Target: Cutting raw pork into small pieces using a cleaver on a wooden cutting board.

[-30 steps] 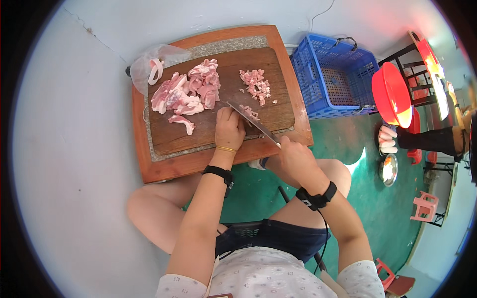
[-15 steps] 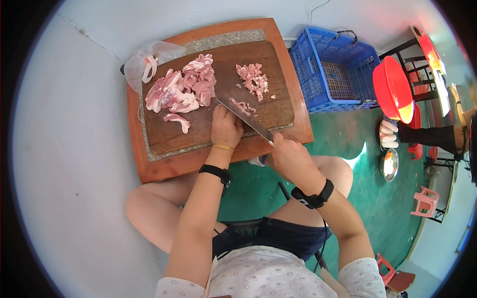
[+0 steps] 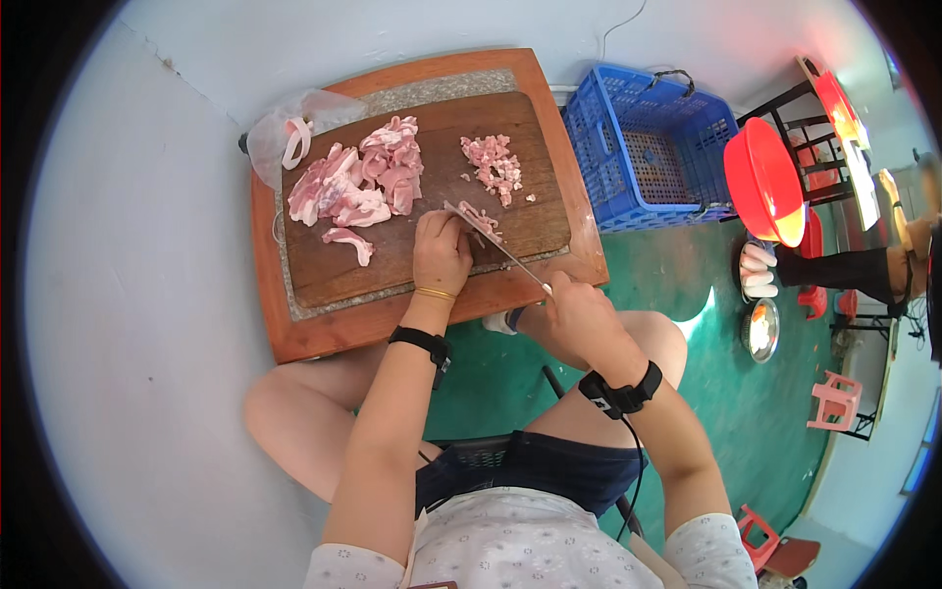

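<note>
My right hand (image 3: 586,316) is closed round the handle of a kitchen knife (image 3: 512,261). The blade slants across the cutting board (image 3: 442,128), its tip up and to the left, and looks narrow, nearly edge-on. Close against its left side is my left hand (image 3: 442,257), fingers curled down onto the board; whatever they press is hidden. Small cut meat strips (image 3: 481,222) lie just beyond the blade. Further back rests a heap of diced meat (image 3: 493,167). Larger slices of raw meat (image 3: 397,172) are piled at the left, with one separate strip (image 3: 348,243) in front.
The board lies on a wood-framed table (image 3: 579,211). A clear plastic bag (image 3: 270,137) sits at its far left corner. To the right stand a blue crate (image 3: 608,177), a red basin (image 3: 760,182) and a metal bowl (image 3: 760,331). Another person's leg (image 3: 834,272) shows at far right.
The knife has shifted slightly right, and its blade has turned from showing its flat side to nearly edge-on. My left hand stays in about the same place. The whole view has shifted a little.
</note>
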The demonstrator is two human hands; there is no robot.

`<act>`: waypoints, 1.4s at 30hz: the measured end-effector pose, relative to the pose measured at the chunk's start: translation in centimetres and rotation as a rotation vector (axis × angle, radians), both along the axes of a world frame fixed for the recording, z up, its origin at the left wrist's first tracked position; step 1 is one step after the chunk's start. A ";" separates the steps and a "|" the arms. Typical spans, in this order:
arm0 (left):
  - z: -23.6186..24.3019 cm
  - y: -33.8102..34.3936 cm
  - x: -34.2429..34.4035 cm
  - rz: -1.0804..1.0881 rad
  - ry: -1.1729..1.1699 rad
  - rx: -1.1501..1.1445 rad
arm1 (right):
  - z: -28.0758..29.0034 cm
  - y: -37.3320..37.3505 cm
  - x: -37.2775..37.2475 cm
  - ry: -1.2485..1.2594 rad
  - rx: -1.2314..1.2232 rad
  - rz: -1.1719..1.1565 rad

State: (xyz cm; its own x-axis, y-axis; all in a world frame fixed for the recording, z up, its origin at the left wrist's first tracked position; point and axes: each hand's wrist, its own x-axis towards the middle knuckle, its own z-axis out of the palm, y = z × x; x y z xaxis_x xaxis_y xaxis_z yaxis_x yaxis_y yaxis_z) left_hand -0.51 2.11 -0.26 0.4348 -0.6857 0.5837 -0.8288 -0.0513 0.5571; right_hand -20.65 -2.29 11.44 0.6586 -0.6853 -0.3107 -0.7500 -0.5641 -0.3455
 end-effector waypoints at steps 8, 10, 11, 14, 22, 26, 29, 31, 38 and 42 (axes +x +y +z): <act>0.4 0.7 -0.2 -0.033 0.038 -0.058 | -0.1 0.3 0.9 -0.128 -0.038 0.042; 0.2 0.8 -0.1 -0.030 0.002 -0.012 | -0.1 0.3 1.0 -0.122 -0.036 0.055; 0.2 0.7 -0.1 -0.031 0.003 -0.011 | -0.3 0.2 1.0 -0.099 -0.043 0.072; 0.2 0.6 -0.1 -0.033 -0.025 -0.007 | -0.2 0.2 1.2 -0.056 -0.037 0.092; 0.3 0.2 0.0 -0.029 0.022 0.012 | -1.6 0.1 4.5 -0.054 -0.083 0.089; -0.1 0.4 0.1 -0.011 0.015 0.005 | -1.5 0.2 1.6 -0.012 -0.057 0.065; 0.2 0.3 -0.2 -0.010 0.034 -0.001 | -0.7 0.4 -0.1 -0.030 -0.039 0.028; 0.4 0.5 -0.2 -0.019 0.036 -0.051 | -0.6 0.7 -0.3 -0.058 -0.060 0.010; 0.4 0.4 -0.3 0.007 0.067 -0.028 | -0.1 0.9 0.9 -0.036 -0.045 0.017; 0.5 0.5 -0.3 -0.011 0.012 -0.034 | -0.6 0.4 0.7 -0.066 -0.055 0.066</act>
